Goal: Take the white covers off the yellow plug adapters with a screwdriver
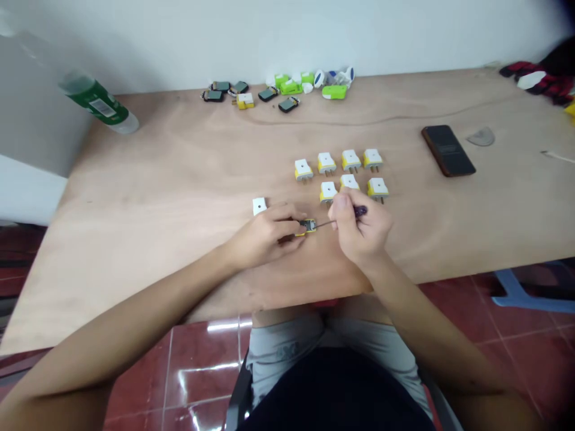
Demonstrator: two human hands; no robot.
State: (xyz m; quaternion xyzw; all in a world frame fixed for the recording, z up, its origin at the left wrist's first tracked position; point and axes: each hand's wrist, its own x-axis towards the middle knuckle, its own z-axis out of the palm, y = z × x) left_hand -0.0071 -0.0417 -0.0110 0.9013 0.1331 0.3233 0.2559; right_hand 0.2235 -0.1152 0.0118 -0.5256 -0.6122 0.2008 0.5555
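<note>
Dark shirt (341,392) nearest camera, on near side of open plug (311,225). Open plug lies on table (179,179), pinched by thumb and fingers of your left hand (272,236). Your right hand (366,230), right of open plug, curls closed round screwdriver (360,211); shaft points at open plug. Progress, as judged: seven closed plugs (378,187), beyond open plug, look finished; open plug unfinished, white cover (259,205) left of it. Unclear: screwdriver tip contact. Hidden: open plug's left end, under your fingers.
</note>
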